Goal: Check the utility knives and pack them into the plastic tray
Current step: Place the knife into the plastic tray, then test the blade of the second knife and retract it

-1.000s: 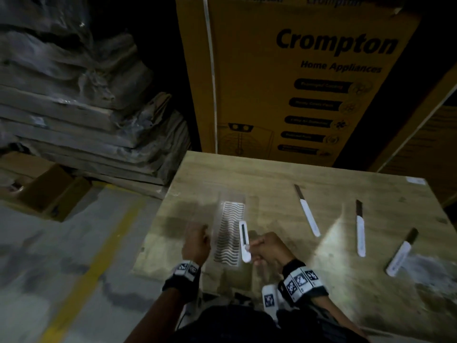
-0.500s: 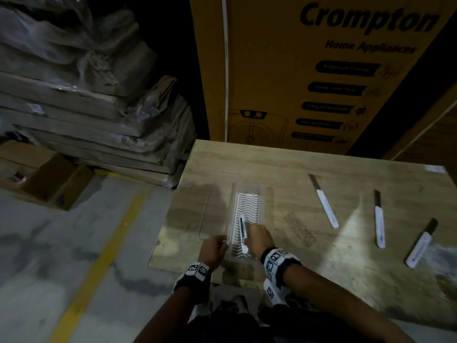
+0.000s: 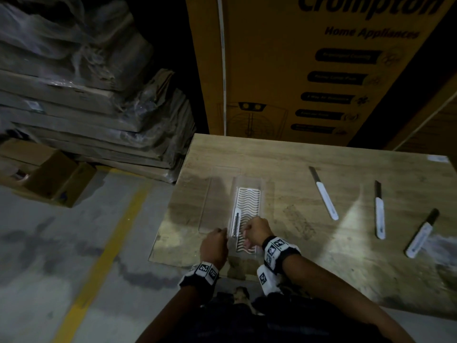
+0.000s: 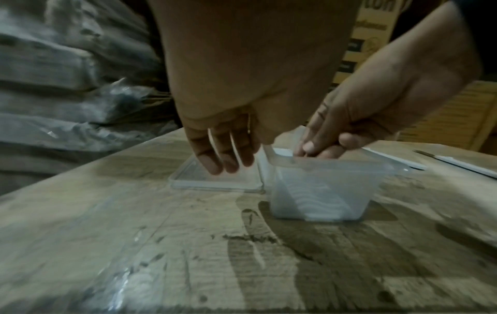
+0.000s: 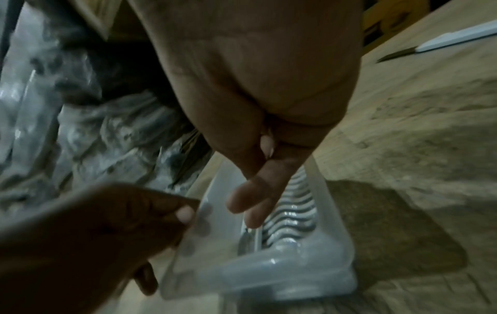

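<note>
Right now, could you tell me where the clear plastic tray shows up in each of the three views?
Head: the tray sits lower centre, between the two hands.
Left wrist: the tray stands right of centre, seen end-on.
Right wrist: the tray runs from lower centre upward, under the fingers.
Shared landmark: the white wavy insert inside it, visible in all three.
</note>
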